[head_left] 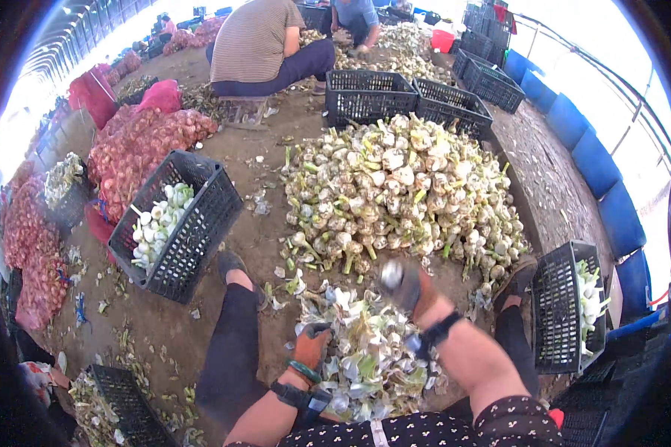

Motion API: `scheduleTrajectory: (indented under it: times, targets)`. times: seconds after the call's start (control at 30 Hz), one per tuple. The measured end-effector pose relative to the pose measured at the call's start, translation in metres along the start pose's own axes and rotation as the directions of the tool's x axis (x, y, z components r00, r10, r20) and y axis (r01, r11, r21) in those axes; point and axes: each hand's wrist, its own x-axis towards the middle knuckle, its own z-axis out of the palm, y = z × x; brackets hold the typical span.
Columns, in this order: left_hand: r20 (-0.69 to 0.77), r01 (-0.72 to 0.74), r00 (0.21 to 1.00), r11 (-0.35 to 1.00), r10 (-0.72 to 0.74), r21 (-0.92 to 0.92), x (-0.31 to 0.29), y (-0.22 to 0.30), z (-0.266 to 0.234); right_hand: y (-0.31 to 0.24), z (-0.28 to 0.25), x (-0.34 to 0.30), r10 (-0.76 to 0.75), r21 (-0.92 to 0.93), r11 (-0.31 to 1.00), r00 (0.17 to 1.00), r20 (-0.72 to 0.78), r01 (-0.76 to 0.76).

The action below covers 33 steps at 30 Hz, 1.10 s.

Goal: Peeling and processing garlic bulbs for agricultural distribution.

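Note:
A big heap of garlic bulbs (395, 190) with cut stems rises from the ground in front of me. Between my legs lies a pile of loose garlic skins and leaves (369, 350). My right hand (411, 289), in an orange and dark glove, is smeared by motion at the heap's near edge. It is closed around a pale, roundish thing (391, 274), too blurred to name. My left hand (312, 346), gloved alike, rests low at the left side of the skins. Its fingers are curled, and whatever they may hold is hidden.
Black crates of peeled garlic stand left (190, 238) and right (558, 313). Beyond the heap are more black crates (369, 97). Red net sacks (145, 149) line the left. A co-worker in a striped shirt (257, 41) sits ahead; another person (356, 18) works farther back.

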Motion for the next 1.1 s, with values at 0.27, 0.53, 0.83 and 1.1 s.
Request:
scheduleTrajectory:
  times: [0.27,0.53,0.83,1.1]
  targets:
    - [0.008,-0.001,1.000,0.999,0.000,0.050,-0.006,0.018,0.001,-0.092,0.138,0.062,-0.669,-0.441,0.610,0.726,0.160,0.659]
    - [0.237,0.224,0.948,0.974,-0.213,-0.021,-0.011,0.012,0.000,0.014,-0.080,0.087,-0.677,-0.766,0.623,0.600,-0.426,0.159]
    - [0.238,0.104,0.963,0.989,-0.128,0.108,-0.002,-0.030,0.004,-0.045,-0.062,0.133,-0.753,-0.795,-0.414,0.657,0.025,-0.444]
    - [0.364,0.124,0.904,0.952,-0.225,0.280,-0.006,0.014,0.022,-0.044,-0.056,0.142,-0.762,-0.790,-0.365,0.646,-0.050,-0.492]
